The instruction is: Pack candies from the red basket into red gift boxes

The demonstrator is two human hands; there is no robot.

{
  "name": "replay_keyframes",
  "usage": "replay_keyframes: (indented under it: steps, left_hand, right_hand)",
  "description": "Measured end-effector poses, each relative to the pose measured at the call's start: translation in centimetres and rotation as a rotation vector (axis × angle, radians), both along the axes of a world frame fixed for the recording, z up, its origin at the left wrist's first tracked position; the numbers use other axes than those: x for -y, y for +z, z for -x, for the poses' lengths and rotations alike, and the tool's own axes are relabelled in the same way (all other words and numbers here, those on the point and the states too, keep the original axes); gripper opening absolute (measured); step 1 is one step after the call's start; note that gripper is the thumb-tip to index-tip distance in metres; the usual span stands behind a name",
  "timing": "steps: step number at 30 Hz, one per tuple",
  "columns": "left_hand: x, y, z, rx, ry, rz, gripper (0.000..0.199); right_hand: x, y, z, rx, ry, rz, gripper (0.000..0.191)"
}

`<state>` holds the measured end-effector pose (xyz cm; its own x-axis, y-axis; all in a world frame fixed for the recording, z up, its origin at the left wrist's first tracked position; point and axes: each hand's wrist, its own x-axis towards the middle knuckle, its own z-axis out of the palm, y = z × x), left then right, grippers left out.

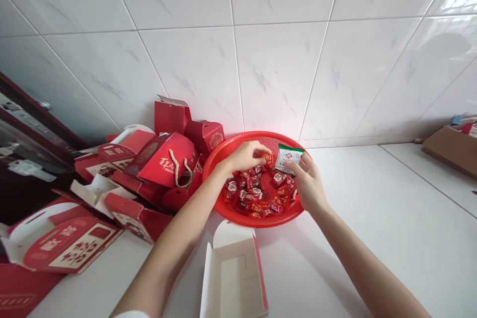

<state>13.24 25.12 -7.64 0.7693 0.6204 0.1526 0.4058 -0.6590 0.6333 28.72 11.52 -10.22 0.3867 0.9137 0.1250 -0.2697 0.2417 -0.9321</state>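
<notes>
One red-orange sweet (268,158): between the thumb and fingers of the left hand (244,155), right at the fingertips, above the far middle of the basket (257,221).
Left grip: narrow, the fingers curled down over the sweet, which they partly hide.
White packet (286,154): at the far right of the basket, just right of the sweet, with a green strip along its far edge and a red mark on its face.
Right hand (310,181): over the basket's right rim, the grip closed on the packet, thumb across its near right corner and fingers beyond.
Loose sweets (257,194): heaped in the basket below both hands, in red and dark wrappers, several with pale lettering.
Open box (240,278): on the table (372,198), near side of the basket, between the two forearms, its pale inside facing up and a rounded flap at its far end.
Red boxes (164,159): piled to the left of the basket, some standing open, one with a twisted rope handle (177,169).
Brown carton (449,149): at the far right, well apart from the basket.
Tiled wall (276,69): behind everything, pale with grey streaks.
</notes>
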Motion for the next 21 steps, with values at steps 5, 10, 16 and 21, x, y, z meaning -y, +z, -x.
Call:
replay_keyframes:
  steps: [5, 10, 16, 21]
  left_hand:
    - [1.1, 1.1, 1.2, 0.549, 0.04, 0.272, 0.041]
    - [2.8, 0.9, 0.1, 0.413, -0.059, 0.221, 0.035]
    - [3.4, 0.4, -0.4, 0.372, -0.07, 0.292, 0.045]
    - [3.7, 0.8, -0.1, 0.388, -0.069, 0.341, 0.047]
  right_hand:
    - [0.0, 0.1, -0.1, -0.062, 0.027, -0.007, 0.028]
    - [0.4, 0.7, 0.0, -0.028, 0.098, 0.012, 0.037]
    - [0.4, 0.4, -0.1, 0.042, 0.115, -0.006, 0.043]
    - [0.5, 0.3, -0.2, 0.056, 0.075, -0.013, 0.041]
